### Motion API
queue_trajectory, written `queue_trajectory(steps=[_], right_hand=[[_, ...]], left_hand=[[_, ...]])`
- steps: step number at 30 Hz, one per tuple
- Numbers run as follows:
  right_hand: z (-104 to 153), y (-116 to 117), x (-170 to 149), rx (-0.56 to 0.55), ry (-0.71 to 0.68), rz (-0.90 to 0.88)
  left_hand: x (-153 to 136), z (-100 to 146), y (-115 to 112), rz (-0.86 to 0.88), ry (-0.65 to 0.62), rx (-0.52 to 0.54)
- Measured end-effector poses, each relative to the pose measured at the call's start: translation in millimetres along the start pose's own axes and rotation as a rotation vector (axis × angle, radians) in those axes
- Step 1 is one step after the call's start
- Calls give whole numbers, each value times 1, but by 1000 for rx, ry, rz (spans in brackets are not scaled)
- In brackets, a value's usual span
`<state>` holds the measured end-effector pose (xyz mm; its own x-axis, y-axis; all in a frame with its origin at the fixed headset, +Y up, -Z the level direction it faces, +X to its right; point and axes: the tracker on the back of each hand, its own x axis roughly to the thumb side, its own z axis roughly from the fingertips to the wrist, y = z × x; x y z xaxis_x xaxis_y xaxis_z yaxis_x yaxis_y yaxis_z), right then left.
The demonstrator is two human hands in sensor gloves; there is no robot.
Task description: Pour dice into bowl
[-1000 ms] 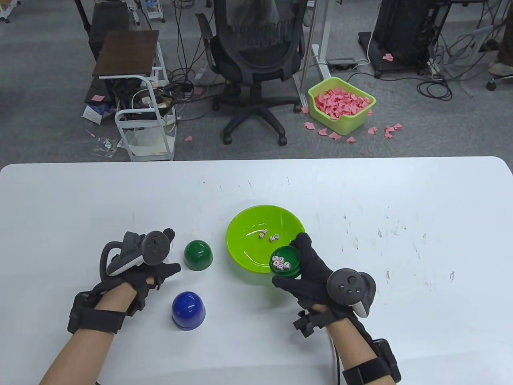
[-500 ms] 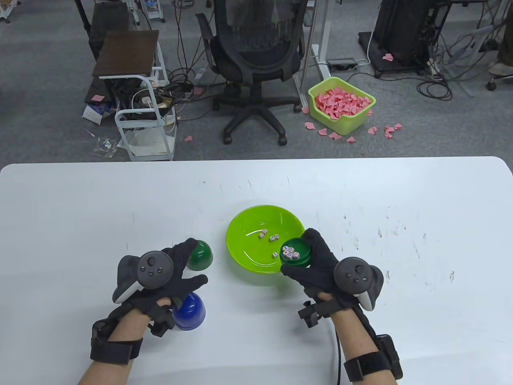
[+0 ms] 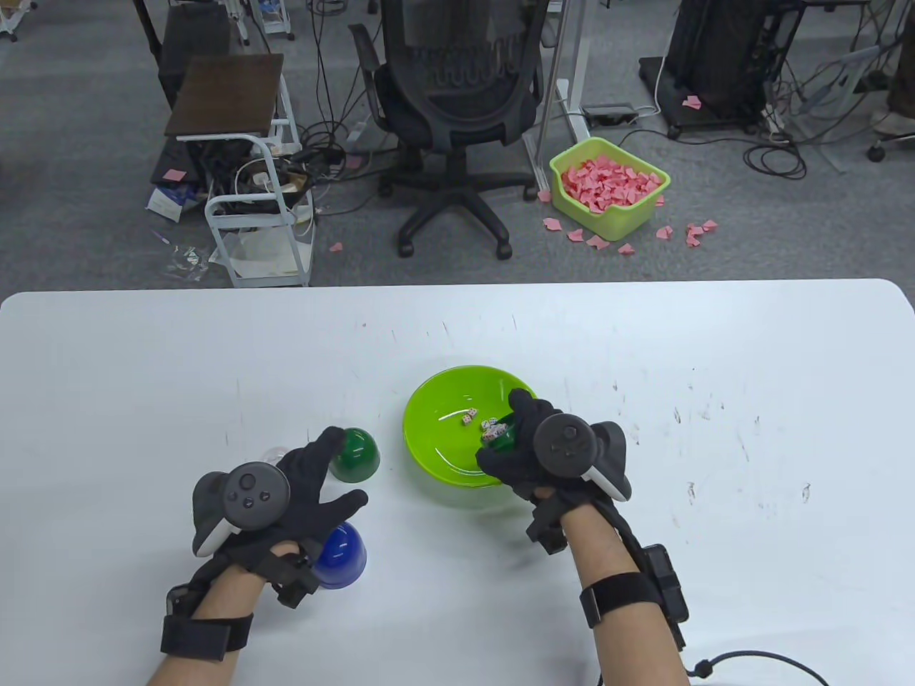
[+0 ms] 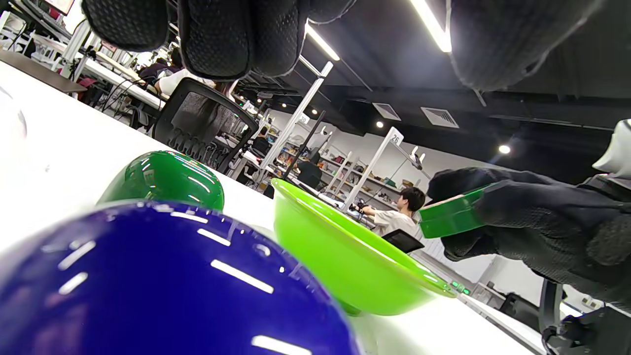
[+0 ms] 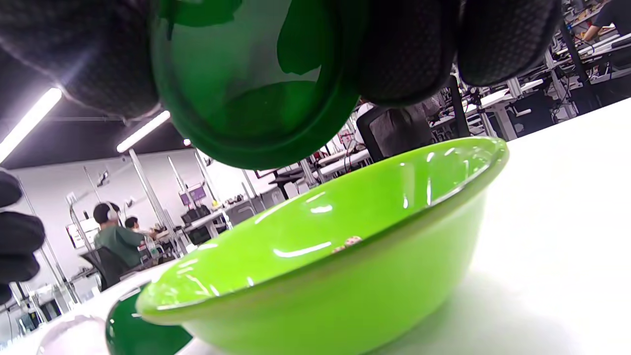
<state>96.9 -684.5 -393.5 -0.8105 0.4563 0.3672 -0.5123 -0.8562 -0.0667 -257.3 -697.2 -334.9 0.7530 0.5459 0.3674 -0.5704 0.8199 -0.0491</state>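
Observation:
A lime-green bowl [image 3: 443, 421] sits mid-table with several small white dice [image 3: 480, 423] in it. My right hand [image 3: 525, 446] grips a dark green cup [image 3: 504, 437], tipped over the bowl's near right side with its mouth facing the bowl; the cup shows in the right wrist view [image 5: 246, 84] above the bowl [image 5: 345, 256] and in the left wrist view [image 4: 451, 217]. My left hand [image 3: 322, 486] is spread open, hovering over a blue cup [image 3: 343, 557] and close to a second dark green cup [image 3: 355, 454], both upside down.
A clear dome-shaped cup [image 3: 274, 453] stands left of the green cup, partly behind my left hand. The white table [image 3: 715, 357] carries scuff marks on its right half. An office chair [image 3: 457, 107] and a bin of pink papers [image 3: 607, 186] are on the floor beyond.
My right hand rolled over and moved left, tipping the green cup so its dice spill into the bowl. My left hand swung in from the left over the blue cup and has stayed there.

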Motion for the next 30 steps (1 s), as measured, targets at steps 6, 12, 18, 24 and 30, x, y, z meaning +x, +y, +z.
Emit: queue_trajectory(steps=[6,12,18,24,30], right_hand=[[-17,4,2,98,39,61],[-33,7,9,222,66,170],[-46,15,17,318,85,260],[-56,25,22,420,125,405],[-61,28,23,469,167,479]], left_hand=[[-3,0,1,37,3,-4],[-3,0,0,54,2,-12],[-4,1,0,68,11,-16],[-5,1,1,69,17,-20],[-5,0,-1,64,19,-28]])
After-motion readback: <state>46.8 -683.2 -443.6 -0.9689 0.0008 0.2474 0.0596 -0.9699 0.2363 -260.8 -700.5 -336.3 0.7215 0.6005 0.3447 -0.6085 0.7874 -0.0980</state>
